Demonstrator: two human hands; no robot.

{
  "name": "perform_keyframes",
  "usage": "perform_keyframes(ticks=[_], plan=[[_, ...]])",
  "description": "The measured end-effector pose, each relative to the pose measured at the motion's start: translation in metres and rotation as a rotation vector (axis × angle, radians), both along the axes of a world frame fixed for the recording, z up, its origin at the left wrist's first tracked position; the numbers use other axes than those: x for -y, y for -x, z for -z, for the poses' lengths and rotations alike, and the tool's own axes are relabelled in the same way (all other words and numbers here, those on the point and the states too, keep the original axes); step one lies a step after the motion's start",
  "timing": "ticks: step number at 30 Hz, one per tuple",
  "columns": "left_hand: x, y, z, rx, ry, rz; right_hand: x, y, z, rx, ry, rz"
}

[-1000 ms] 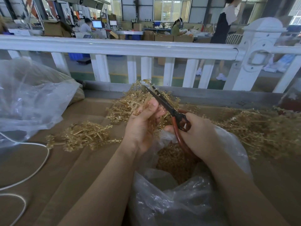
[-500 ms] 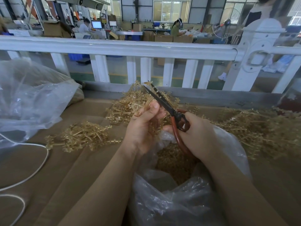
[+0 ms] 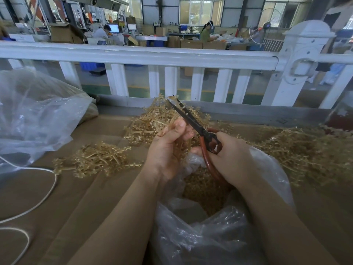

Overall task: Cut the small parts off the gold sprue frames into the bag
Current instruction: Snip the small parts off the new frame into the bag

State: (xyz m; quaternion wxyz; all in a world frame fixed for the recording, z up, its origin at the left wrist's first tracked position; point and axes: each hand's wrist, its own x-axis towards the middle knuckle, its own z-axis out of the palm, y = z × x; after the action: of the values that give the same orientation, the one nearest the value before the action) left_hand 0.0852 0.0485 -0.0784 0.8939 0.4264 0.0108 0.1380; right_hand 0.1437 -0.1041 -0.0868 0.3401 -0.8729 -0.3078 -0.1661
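Observation:
My left hand (image 3: pixel 168 148) grips a gold sprue frame (image 3: pixel 172 123) above the open mouth of a clear plastic bag (image 3: pixel 219 232). Cut gold parts (image 3: pixel 204 190) lie heaped inside the bag. My right hand (image 3: pixel 233 159) holds scissors (image 3: pixel 193 121) by their red-brown handles. The dark blades point up and to the left, just right of my left thumb, with the frame's far end against them. Whether the blades are apart is hard to tell.
Piles of gold sprue frames lie on the brown cardboard: one at left (image 3: pixel 99 161), one behind my hands (image 3: pixel 152 119), a large one at right (image 3: pixel 305 150). A second clear bag (image 3: pixel 34 115) sits at far left, a white cord (image 3: pixel 47 188) beside it. A white railing (image 3: pixel 145 56) borders the far edge.
Both hands stay over the bag. The scissors have shifted slightly along the frame held in my left hand; my left thumb has moved a little.

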Motion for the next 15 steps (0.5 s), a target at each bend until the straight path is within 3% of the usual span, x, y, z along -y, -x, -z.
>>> perform_keyframes(ticks=[15], plan=[[-0.0011,0.0033,-0.0025,-0.058,-0.008,0.005,0.0001,0.0011,-0.0019,-0.107,-0.043,-0.073]])
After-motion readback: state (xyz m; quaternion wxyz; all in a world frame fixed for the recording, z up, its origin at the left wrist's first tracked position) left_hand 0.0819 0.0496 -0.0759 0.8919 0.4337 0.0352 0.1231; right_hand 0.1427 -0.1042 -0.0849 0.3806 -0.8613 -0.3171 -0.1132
